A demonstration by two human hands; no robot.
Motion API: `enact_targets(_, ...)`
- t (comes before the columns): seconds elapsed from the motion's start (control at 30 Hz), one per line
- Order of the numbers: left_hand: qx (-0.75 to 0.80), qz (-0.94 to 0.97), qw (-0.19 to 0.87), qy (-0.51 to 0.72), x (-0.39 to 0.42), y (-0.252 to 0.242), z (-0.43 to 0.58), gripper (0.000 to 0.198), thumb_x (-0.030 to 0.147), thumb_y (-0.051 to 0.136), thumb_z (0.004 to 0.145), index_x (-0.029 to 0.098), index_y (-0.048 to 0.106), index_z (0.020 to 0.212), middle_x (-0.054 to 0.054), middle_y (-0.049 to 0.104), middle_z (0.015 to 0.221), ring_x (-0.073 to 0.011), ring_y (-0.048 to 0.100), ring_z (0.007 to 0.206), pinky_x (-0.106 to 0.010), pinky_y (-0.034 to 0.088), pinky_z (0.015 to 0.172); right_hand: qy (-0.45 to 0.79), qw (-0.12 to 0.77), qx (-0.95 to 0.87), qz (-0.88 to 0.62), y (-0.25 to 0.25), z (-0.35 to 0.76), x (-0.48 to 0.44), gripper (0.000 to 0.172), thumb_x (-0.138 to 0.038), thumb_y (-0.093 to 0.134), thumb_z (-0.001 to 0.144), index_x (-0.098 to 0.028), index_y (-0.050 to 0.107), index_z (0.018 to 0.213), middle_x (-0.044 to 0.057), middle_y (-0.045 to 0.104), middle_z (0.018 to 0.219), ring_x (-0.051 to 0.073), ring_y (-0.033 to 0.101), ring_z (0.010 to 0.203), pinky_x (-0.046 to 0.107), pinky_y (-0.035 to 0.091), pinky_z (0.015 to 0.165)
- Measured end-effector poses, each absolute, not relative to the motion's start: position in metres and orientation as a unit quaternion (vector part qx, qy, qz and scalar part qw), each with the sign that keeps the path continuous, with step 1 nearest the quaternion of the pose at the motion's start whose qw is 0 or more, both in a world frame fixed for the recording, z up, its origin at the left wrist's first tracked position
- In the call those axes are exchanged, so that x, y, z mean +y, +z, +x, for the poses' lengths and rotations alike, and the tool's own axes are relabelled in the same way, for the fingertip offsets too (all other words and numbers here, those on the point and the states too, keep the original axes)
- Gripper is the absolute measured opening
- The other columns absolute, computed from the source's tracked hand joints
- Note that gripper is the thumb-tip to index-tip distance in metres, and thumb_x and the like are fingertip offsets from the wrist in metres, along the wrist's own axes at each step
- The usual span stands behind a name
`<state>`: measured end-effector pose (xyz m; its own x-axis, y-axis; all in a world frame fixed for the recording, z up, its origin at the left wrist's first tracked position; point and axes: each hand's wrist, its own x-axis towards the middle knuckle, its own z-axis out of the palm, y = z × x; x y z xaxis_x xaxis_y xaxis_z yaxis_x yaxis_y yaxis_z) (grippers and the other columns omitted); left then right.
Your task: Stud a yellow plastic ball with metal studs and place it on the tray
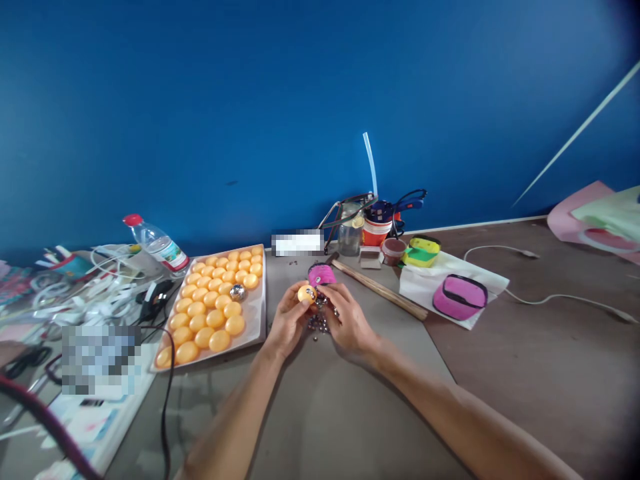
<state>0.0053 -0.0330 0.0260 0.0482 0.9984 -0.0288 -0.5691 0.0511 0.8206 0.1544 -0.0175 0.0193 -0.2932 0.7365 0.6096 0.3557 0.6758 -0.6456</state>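
My left hand (289,319) is closed round an orange ball (304,293), gripping it between thumb and fingers. Small shiny silver pieces sit on the ball's right side. Close against that side are the bent fingers of my right hand (347,317); what they pinch, if anything, is hidden. On the grey mat beneath lies a loose pile of small silver pieces (318,325), partly covered by both hands. A pink object with a dark edge (321,274) stands just behind my fingers. To the left, a white tray (257,313) holds many orange balls and one silver-covered ball (238,291).
A wooden-handled hammer (380,289) lies right of my hands. Behind it stand a glass jar (351,230) and an orange-white cup of tools (377,231). Pink (459,297) and yellow-green (421,251) containers rest on white paper. A bottle (163,247) and tangled cables (110,287) crowd the left.
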Motion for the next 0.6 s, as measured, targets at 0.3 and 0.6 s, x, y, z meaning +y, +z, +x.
enact_targets(0.3,0.345,0.356,0.621,0.607,-0.0321,0.0223,0.0070,0.037,0.024,0.072,0.070,0.020,0.059,0.104,-0.002,0.063,0.089,-0.0110,0.058,0.073,-0.023,0.046,0.069,0.154,0.458,-0.816,-0.317,0.0174,0.1546,-0.0180,0.042,-0.012,0.041,0.086,-0.017,0.045,0.127,0.014,0.054,0.112,0.023,0.052,0.104,0.040,0.047,0.087)
enact_targets(0.6,0.378,0.388,0.598,0.591,-0.0305,0.0188,0.0050,0.039,0.029,0.073,0.068,0.018,0.062,0.104,-0.003,0.064,0.091,-0.0122,0.058,0.073,-0.025,0.045,0.069,0.088,0.446,-0.838,-0.302,0.0247,0.1580,-0.0157,0.044,-0.010,0.036,0.086,-0.021,0.043,0.128,0.011,0.054,0.102,0.021,0.052,0.099,0.036,0.048,0.082)
